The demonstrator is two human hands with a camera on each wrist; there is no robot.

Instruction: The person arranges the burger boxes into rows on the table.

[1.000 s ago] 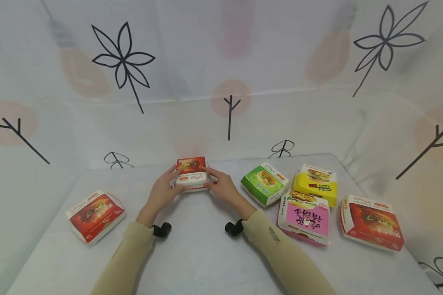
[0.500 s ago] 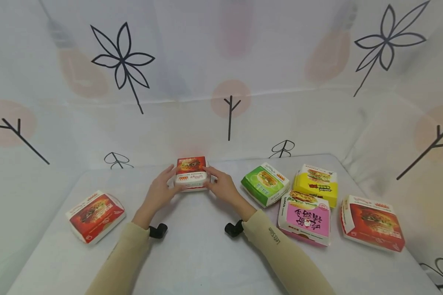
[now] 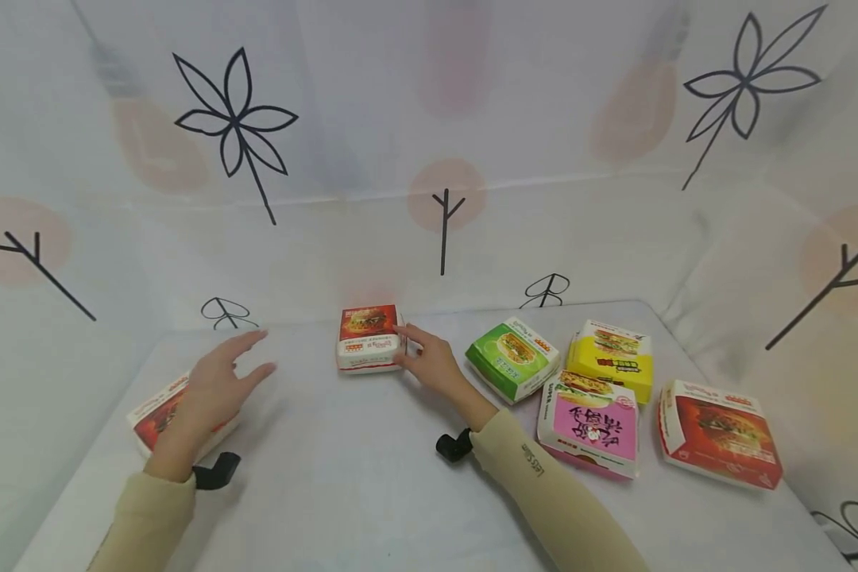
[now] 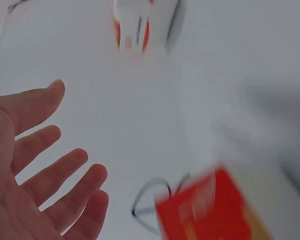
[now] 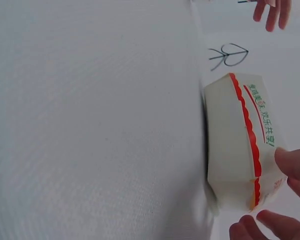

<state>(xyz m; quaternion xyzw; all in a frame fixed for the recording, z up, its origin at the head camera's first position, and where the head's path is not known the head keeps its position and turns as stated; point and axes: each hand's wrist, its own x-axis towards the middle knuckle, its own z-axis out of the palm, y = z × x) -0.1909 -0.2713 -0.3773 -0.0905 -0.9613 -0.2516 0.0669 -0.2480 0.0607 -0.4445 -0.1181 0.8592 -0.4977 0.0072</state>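
My left hand (image 3: pixel 210 397) is above the left red-and-white burger box (image 3: pixel 159 413), partly covering it in the head view. Its fingers are spread, and the left wrist view shows its palm (image 4: pixel 20 200) with nothing in it. At the back middle of the table stands another red-and-white burger box (image 3: pixel 368 340). My right hand (image 3: pixel 432 361) is at that box's right side, index finger at the top edge and thumb near the front corner. In the right wrist view the thumb (image 5: pixel 295 162) touches the white box (image 5: pixel 230 140), while other fingertips extend loosely beyond its end.
On the right stand a green burger box (image 3: pixel 513 357), a yellow one (image 3: pixel 612 357), a pink one (image 3: pixel 592 421) and a red one (image 3: pixel 720 433). The pink box sits against the yellow. A patterned white cloth (image 3: pixel 343 254) hangs behind the table.
My left hand has let go of the middle box and moved left and toward me, over the left box. The right hand stays at the middle box, which has barely moved.
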